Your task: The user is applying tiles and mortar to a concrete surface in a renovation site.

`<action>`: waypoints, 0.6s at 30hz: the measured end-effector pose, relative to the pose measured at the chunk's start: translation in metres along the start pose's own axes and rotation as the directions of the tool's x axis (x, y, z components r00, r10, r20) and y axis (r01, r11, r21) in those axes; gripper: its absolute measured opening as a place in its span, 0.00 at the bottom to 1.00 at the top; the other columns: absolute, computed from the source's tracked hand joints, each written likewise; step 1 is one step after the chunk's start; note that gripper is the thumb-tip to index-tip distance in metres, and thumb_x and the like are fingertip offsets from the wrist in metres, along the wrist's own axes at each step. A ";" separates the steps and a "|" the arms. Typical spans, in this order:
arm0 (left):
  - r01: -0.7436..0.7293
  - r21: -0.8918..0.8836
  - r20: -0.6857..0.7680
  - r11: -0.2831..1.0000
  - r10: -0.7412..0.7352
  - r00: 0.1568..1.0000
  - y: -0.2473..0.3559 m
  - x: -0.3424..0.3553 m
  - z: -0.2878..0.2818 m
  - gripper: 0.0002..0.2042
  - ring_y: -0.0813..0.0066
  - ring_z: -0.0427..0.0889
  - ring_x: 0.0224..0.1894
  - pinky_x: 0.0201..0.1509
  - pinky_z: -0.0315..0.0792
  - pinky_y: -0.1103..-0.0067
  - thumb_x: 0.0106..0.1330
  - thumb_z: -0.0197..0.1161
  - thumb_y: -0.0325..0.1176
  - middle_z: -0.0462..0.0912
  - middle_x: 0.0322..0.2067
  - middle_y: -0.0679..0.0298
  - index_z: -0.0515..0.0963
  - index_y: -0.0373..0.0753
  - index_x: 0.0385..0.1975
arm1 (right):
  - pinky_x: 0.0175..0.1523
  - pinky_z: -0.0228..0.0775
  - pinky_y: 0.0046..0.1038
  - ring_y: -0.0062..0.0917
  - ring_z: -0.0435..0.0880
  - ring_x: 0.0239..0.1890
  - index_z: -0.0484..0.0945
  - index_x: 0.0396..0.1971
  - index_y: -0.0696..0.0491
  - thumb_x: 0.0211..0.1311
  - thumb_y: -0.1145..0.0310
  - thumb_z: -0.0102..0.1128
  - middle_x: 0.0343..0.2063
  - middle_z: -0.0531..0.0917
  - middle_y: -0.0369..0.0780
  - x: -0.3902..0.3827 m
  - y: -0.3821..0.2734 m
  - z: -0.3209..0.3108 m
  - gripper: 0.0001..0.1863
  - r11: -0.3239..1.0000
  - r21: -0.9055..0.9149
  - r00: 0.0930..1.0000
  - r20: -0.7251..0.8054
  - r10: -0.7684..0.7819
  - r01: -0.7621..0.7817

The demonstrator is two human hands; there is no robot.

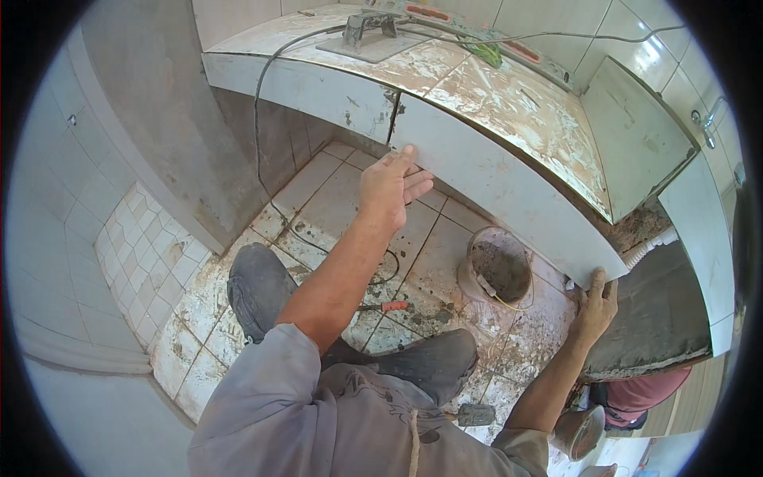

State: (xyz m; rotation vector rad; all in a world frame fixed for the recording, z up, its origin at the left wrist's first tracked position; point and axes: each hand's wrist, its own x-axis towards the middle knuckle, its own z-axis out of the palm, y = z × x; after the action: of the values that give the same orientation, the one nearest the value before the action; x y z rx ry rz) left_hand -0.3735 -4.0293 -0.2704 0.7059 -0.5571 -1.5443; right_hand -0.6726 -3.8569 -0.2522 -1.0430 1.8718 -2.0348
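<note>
A long white tile strip (501,195) runs along the front edge of a dusty counter (509,111). My left hand (389,187) touches its lower left end with the thumb, the other fingers stretched out just below. My right hand (596,314) grips the strip's lower right corner. To the left, beyond a narrow dark joint, another white tile piece (310,91) faces the same edge. Below the strip stands a bucket (499,266) of grey mix. Beside the strip's right end are a white corrugated pipe (648,246) and a rough cavity.
My booted legs are bent on the dirty tiled floor (318,183). A black cable (257,135) hangs from the counter. A red-handled tool (395,305) and a trowel (475,415) lie low. More buckets (576,429) and maroon cloth (648,393) are at lower right. Tiled walls and a tap (707,123) border the counter.
</note>
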 end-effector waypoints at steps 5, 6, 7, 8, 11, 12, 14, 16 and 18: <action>-0.005 0.004 0.007 1.000 0.005 1.000 0.003 0.005 0.000 0.16 0.61 0.84 0.36 0.35 0.82 0.74 0.65 0.63 0.37 0.75 0.34 0.58 0.72 0.30 0.43 | 0.44 0.77 0.29 0.28 0.78 0.45 0.68 0.56 0.65 0.67 0.59 0.57 0.47 0.76 0.45 0.008 -0.006 0.008 0.27 0.996 -0.082 0.998 -0.051 -0.035 0.031; 0.000 0.037 0.003 0.999 -0.001 1.000 0.004 0.007 0.000 0.18 0.61 0.84 0.36 0.35 0.82 0.74 0.65 0.63 0.39 0.76 0.35 0.57 0.72 0.29 0.44 | 0.44 0.76 0.28 0.29 0.79 0.45 0.68 0.57 0.65 0.66 0.59 0.58 0.47 0.76 0.46 0.011 -0.005 0.009 0.28 0.998 -0.065 0.999 -0.048 -0.024 0.020; 0.006 0.069 -0.002 0.998 -0.006 1.000 0.005 0.008 0.000 0.20 0.61 0.84 0.36 0.35 0.82 0.74 0.65 0.62 0.40 0.77 0.35 0.55 0.71 0.28 0.45 | 0.44 0.76 0.28 0.29 0.80 0.46 0.67 0.58 0.65 0.65 0.60 0.59 0.48 0.77 0.46 0.013 -0.004 0.010 0.29 0.999 -0.049 0.999 -0.046 -0.012 0.010; 0.006 0.065 -0.004 0.998 -0.006 1.000 0.007 0.011 -0.001 0.20 0.61 0.84 0.36 0.35 0.82 0.74 0.65 0.62 0.40 0.77 0.35 0.55 0.71 0.28 0.45 | 0.44 0.76 0.28 0.29 0.80 0.46 0.67 0.58 0.65 0.65 0.60 0.59 0.48 0.77 0.46 0.015 -0.004 0.012 0.29 0.999 -0.051 0.999 -0.042 -0.014 0.012; 0.011 0.169 0.056 0.986 -0.021 0.998 0.015 0.015 -0.007 0.25 0.59 0.85 0.36 0.35 0.82 0.74 0.66 0.60 0.47 0.79 0.37 0.49 0.70 0.25 0.47 | 0.42 0.75 0.28 0.29 0.80 0.45 0.68 0.57 0.66 0.63 0.58 0.61 0.48 0.78 0.46 0.019 -0.002 0.016 0.31 0.994 -0.097 0.994 -0.098 0.041 -0.051; 0.038 0.185 0.065 0.982 -0.051 0.997 0.020 0.014 -0.005 0.28 0.57 0.85 0.36 0.36 0.82 0.73 0.67 0.58 0.50 0.79 0.38 0.46 0.70 0.25 0.48 | 0.42 0.75 0.28 0.28 0.80 0.44 0.69 0.57 0.66 0.62 0.58 0.62 0.47 0.78 0.47 0.021 -0.001 0.016 0.31 0.993 -0.116 0.996 -0.091 0.023 -0.034; 0.068 0.205 0.074 0.976 -0.085 0.994 0.027 0.016 -0.004 0.31 0.56 0.85 0.36 0.36 0.82 0.72 0.67 0.56 0.53 0.80 0.39 0.44 0.69 0.24 0.49 | 0.41 0.75 0.28 0.28 0.80 0.44 0.69 0.57 0.66 0.61 0.58 0.62 0.46 0.79 0.47 0.022 0.001 0.017 0.31 0.990 -0.136 0.996 -0.087 0.009 -0.020; 0.087 0.226 0.060 0.970 -0.103 0.993 0.028 0.020 -0.004 0.34 0.53 0.85 0.37 0.37 0.82 0.71 0.67 0.54 0.56 0.79 0.40 0.41 0.67 0.24 0.52 | 0.41 0.75 0.27 0.28 0.80 0.42 0.71 0.55 0.66 0.61 0.58 0.62 0.44 0.80 0.47 0.020 0.003 0.019 0.30 0.992 -0.121 0.990 -0.138 -0.044 0.027; 0.076 0.225 0.064 0.971 -0.093 0.994 0.028 0.022 -0.003 0.35 0.52 0.85 0.36 0.35 0.83 0.71 0.67 0.54 0.57 0.78 0.41 0.37 0.66 0.22 0.52 | 0.41 0.75 0.27 0.28 0.80 0.41 0.72 0.53 0.66 0.61 0.57 0.62 0.43 0.81 0.47 0.021 0.001 0.018 0.29 0.992 -0.122 0.990 -0.136 -0.049 0.032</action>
State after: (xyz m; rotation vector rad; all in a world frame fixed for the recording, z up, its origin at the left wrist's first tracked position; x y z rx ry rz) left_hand -0.3519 -4.0539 -0.2551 0.8546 -0.7726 -1.6073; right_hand -0.6772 -3.8835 -0.2468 -0.9987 2.0803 -2.0902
